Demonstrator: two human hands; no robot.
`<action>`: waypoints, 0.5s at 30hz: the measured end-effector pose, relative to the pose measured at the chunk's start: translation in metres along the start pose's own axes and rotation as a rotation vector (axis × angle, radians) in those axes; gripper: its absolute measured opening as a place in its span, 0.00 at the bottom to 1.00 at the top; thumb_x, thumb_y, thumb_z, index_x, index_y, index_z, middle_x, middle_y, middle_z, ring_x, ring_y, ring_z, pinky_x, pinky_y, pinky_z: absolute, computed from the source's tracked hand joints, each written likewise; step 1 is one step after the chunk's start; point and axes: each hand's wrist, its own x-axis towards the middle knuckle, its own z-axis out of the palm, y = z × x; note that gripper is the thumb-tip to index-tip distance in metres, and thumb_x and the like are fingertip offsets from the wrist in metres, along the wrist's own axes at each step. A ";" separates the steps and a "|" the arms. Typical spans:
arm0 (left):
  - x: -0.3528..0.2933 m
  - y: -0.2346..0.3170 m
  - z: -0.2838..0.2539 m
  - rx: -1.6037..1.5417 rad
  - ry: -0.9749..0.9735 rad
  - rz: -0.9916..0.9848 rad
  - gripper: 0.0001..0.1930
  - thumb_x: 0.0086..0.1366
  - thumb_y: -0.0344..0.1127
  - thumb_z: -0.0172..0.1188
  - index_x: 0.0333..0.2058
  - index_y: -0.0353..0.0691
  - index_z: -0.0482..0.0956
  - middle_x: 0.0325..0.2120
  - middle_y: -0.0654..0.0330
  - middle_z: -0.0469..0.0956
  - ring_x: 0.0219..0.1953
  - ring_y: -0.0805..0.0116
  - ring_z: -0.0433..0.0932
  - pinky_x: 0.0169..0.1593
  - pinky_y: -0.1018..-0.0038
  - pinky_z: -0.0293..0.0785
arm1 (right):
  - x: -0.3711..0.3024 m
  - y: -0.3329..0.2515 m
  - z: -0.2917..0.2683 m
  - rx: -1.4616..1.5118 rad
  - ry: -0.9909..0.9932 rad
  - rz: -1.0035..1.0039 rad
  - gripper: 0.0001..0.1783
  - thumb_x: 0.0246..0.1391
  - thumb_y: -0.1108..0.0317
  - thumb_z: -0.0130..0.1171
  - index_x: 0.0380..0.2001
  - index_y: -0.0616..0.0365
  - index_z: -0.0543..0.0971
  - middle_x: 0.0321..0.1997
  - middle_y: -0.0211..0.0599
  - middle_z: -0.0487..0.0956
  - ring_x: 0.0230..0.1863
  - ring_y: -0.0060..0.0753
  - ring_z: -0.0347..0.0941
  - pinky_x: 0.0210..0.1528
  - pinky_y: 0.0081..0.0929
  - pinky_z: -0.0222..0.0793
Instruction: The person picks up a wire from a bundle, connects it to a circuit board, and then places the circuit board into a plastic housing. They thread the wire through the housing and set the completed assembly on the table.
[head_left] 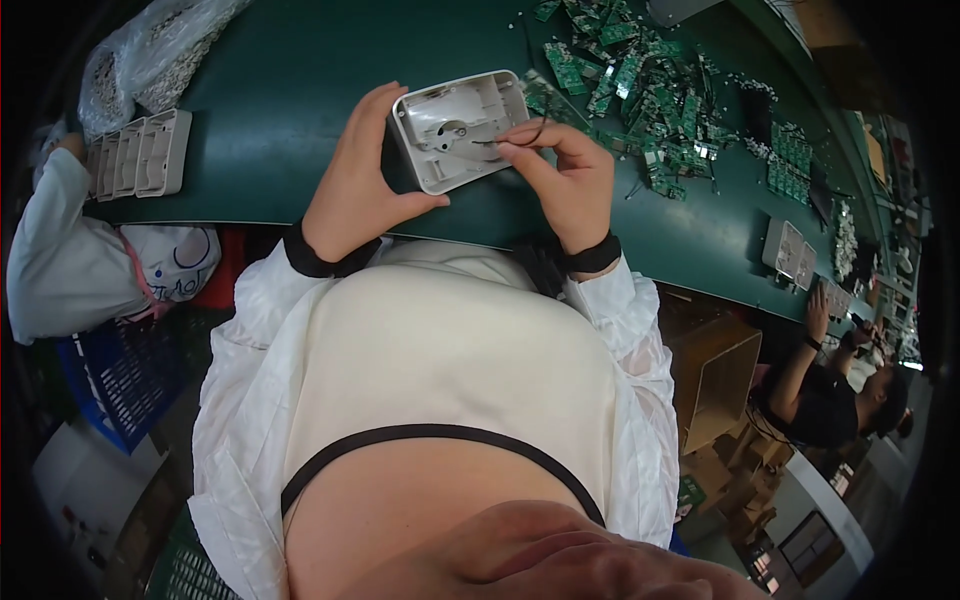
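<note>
An open white plastic housing (425, 120) with moulded ribs and a round hole inside lies tilted over the green table. My left hand (355, 190) grips its left side, fingers along the edge and thumb stretched under the lower corner. Over the housing's right part, my right hand (570, 180) pinches a thin dark wire (486, 142) between thumb and fingertips. A green circuit board (550, 97) is just beyond the housing's right edge, beside the right hand's knuckles. Whether the wire joins that board is hard to make out.
A heap of green circuit boards (640, 70) spreads at the far right. At left stand several white housings (150, 155) in a row and a clear bag of small parts (150, 60). Co-workers sit on both sides; a cardboard box (715, 375) stands below the table's right edge.
</note>
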 end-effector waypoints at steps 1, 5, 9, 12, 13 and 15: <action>0.001 0.001 0.001 0.002 -0.003 -0.003 0.57 0.41 0.37 0.83 0.68 0.36 0.59 0.65 0.45 0.64 0.66 0.44 0.66 0.68 0.59 0.65 | 0.000 0.000 0.003 -0.071 -0.017 0.015 0.05 0.54 0.84 0.66 0.34 0.66 0.84 0.41 0.39 0.86 0.44 0.29 0.81 0.51 0.26 0.75; 0.004 0.007 0.000 -0.109 -0.048 -0.050 0.56 0.41 0.37 0.83 0.68 0.37 0.60 0.64 0.45 0.64 0.67 0.45 0.65 0.69 0.59 0.64 | 0.001 -0.003 0.015 -0.075 -0.029 0.097 0.04 0.53 0.83 0.68 0.33 0.66 0.84 0.39 0.38 0.86 0.44 0.28 0.81 0.51 0.24 0.75; 0.007 0.013 -0.001 -0.128 -0.035 0.000 0.56 0.41 0.37 0.83 0.68 0.38 0.60 0.64 0.46 0.64 0.67 0.45 0.66 0.68 0.59 0.65 | 0.002 -0.002 0.017 -0.241 -0.047 0.084 0.05 0.52 0.81 0.68 0.33 0.62 0.85 0.38 0.35 0.87 0.39 0.26 0.82 0.47 0.25 0.73; 0.008 0.016 0.000 -0.136 -0.038 0.007 0.55 0.42 0.36 0.83 0.68 0.39 0.59 0.63 0.46 0.64 0.66 0.45 0.65 0.68 0.60 0.65 | 0.006 -0.007 0.014 -0.551 -0.078 -0.198 0.05 0.51 0.79 0.68 0.33 0.59 0.85 0.37 0.33 0.87 0.36 0.29 0.82 0.43 0.27 0.69; 0.008 0.016 0.001 -0.138 -0.038 0.006 0.55 0.42 0.36 0.83 0.68 0.39 0.59 0.63 0.46 0.64 0.66 0.45 0.65 0.68 0.60 0.65 | 0.007 -0.007 0.014 -0.705 -0.094 -0.342 0.05 0.51 0.78 0.67 0.33 0.57 0.86 0.36 0.31 0.87 0.34 0.30 0.82 0.40 0.28 0.68; 0.008 0.015 0.004 -0.169 -0.028 0.020 0.55 0.43 0.35 0.82 0.68 0.39 0.58 0.63 0.46 0.62 0.66 0.45 0.65 0.68 0.60 0.65 | 0.007 -0.004 0.016 -0.683 -0.098 -0.364 0.05 0.51 0.77 0.67 0.32 0.56 0.86 0.35 0.31 0.87 0.34 0.32 0.81 0.39 0.29 0.66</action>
